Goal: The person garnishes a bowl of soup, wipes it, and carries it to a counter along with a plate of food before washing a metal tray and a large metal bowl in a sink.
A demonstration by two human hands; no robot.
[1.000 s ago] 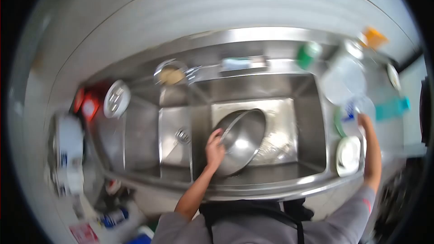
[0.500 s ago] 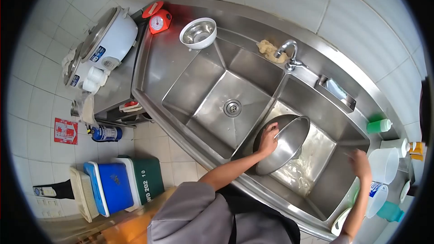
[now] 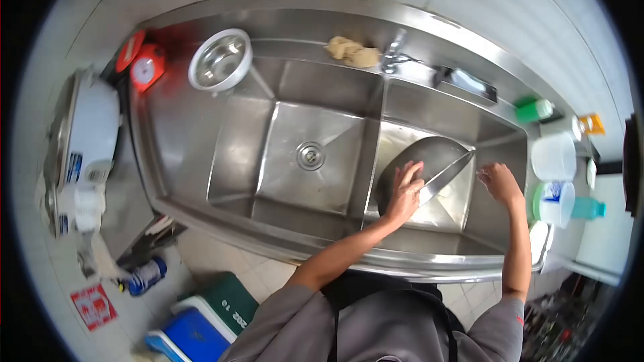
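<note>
A large steel bowl [image 3: 419,161] is tilted on its side in the right sink basin [image 3: 449,218], its opening turned to the lower right. My left hand [image 3: 404,194] grips the bowl's near rim, fingers lying over its outer side. To the right of the bowl, my right hand [image 3: 498,182] hangs over the basin with its fingers curled, apart from the bowl; what it holds, if anything, is too small to make out. Shallow water shows on the basin floor. Behind the basins stands the faucet [image 3: 394,53], with a tan cloth [image 3: 353,52] beside it.
The left basin [image 3: 310,188] has a drain. A white-rimmed bowl [image 3: 220,60] and red scale [image 3: 147,67] sit on the left counter. Plastic tubs [image 3: 553,157], a green bottle [image 3: 534,110] and a teal container [image 3: 588,208] line the right side. Coolers [image 3: 194,335] stand on the floor.
The view has turned and shifted. The bowl is tipped further over, its opening now facing more down and away. My right hand has moved inward, nearer the bowl.
</note>
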